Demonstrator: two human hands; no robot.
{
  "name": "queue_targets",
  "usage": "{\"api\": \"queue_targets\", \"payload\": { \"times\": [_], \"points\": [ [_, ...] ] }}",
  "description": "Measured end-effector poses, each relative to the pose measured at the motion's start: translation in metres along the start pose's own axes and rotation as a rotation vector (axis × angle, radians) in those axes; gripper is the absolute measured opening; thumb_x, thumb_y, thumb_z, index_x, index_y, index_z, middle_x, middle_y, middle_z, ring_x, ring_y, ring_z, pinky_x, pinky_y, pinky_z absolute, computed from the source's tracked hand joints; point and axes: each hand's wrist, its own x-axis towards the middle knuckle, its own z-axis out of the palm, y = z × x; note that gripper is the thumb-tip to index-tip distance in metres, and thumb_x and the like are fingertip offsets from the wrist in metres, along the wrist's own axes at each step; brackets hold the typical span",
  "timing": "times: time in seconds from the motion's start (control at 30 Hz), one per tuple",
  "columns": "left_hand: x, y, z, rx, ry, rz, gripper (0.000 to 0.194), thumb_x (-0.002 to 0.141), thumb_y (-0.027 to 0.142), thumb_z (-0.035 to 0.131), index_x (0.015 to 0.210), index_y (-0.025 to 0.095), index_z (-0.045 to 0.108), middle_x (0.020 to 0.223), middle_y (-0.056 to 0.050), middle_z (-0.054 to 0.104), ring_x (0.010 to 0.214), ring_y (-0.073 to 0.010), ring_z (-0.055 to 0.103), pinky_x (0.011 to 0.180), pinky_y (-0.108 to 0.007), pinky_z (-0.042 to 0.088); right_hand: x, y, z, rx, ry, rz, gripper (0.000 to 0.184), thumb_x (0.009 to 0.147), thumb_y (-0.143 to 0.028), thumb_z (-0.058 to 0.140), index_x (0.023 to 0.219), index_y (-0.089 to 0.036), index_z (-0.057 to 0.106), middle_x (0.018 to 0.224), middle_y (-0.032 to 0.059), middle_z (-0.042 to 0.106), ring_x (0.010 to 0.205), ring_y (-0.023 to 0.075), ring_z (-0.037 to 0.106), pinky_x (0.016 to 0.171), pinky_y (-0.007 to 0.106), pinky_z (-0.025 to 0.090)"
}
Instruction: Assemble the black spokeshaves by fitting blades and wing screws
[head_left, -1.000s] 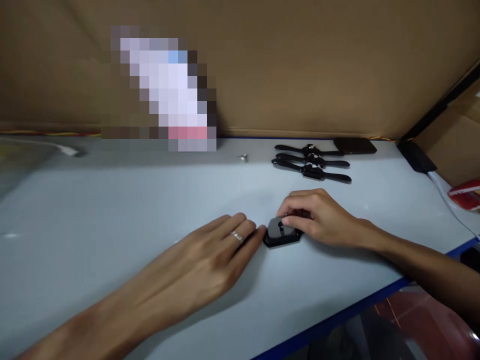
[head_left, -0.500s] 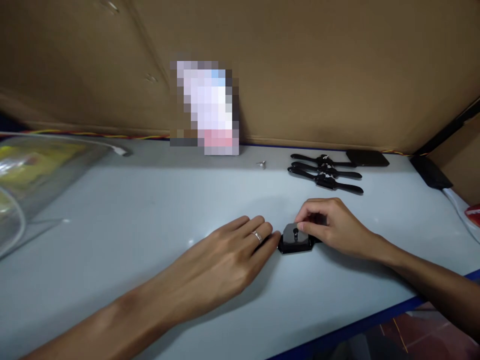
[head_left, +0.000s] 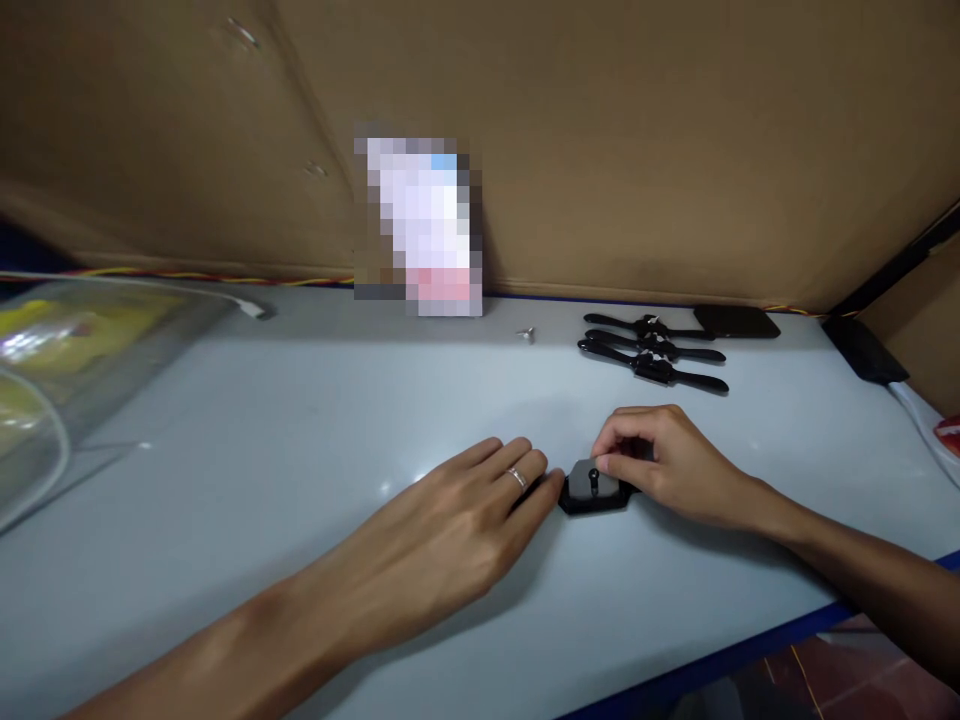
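Note:
A black spokeshave body (head_left: pixel 596 507) lies on the worktop, with a grey blade (head_left: pixel 582 480) resting over its middle. The blade has a dark keyhole-shaped slot. My left hand (head_left: pixel 480 515), a ring on one finger, is closed at the body's left end, and its handle on that side is hidden under the fingers. Thumb and fingers of my right hand (head_left: pixel 660 455) pinch the blade's upper right edge. That hand covers most of the right handle.
Several black spokeshaves (head_left: pixel 652 350) lie in a stack behind my right hand, beside a dark flat object (head_left: pixel 739 321). Small silver screws (head_left: pixel 528 334) sit left of them. A clear bag with yellow contents (head_left: pixel 82 340) and a white cable (head_left: pixel 217 290) occupy the left. Cardboard (head_left: pixel 600 150) walls the back.
The blade has shifted slightly down on the spokeshave body, with my right hand still pinching it. My left hand stays at the body's left end. The view has moved a little.

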Motion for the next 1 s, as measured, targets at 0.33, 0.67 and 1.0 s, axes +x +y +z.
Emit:
{"api": "queue_targets", "payload": {
  "times": [0.33, 0.67, 1.0],
  "points": [
    [-0.003, 0.001, 0.006, -0.043, 0.022, -0.052, 0.029, 0.100, 0.005, 0.038, 0.106, 0.012, 0.065, 0.087, -0.007, 0.061, 0.076, -0.0236, 0.055, 0.066, -0.037, 0.043, 0.000, 0.007, -0.013, -0.140, 0.225, -0.167, 0.018, 0.094, -0.022, 0.061, 0.079, -0.019, 0.071, 0.078, 0.0009, 0.071, 0.071, 0.0142, 0.062, 0.068, 0.027, 0.045],
    [-0.009, 0.000, 0.019, -0.078, 0.033, -0.067, 0.032, 0.099, 0.003, 0.037, 0.113, 0.014, 0.063, 0.092, -0.008, 0.061, 0.079, -0.0246, 0.054, 0.067, -0.038, 0.041, 0.009, 0.038, -0.079, -0.556, 0.521, 0.055, 0.030, 0.094, -0.031, 0.058, 0.065, -0.021, 0.060, 0.062, 0.0005, 0.057, 0.059, 0.0153, 0.045, 0.060, 0.031, 0.029],
    [-0.004, 0.001, 0.012, -0.067, 0.026, -0.063, 0.031, 0.098, 0.002, 0.036, 0.111, 0.014, 0.062, 0.089, -0.007, 0.060, 0.077, -0.0234, 0.053, 0.065, -0.036, 0.041, -0.001, 0.032, -0.070, -0.460, -0.010, 0.110, 0.012, 0.081, -0.023, 0.076, 0.073, -0.021, 0.066, 0.063, -0.0023, 0.059, 0.060, 0.0145, 0.050, 0.056, 0.028, 0.031]
  ]
}}
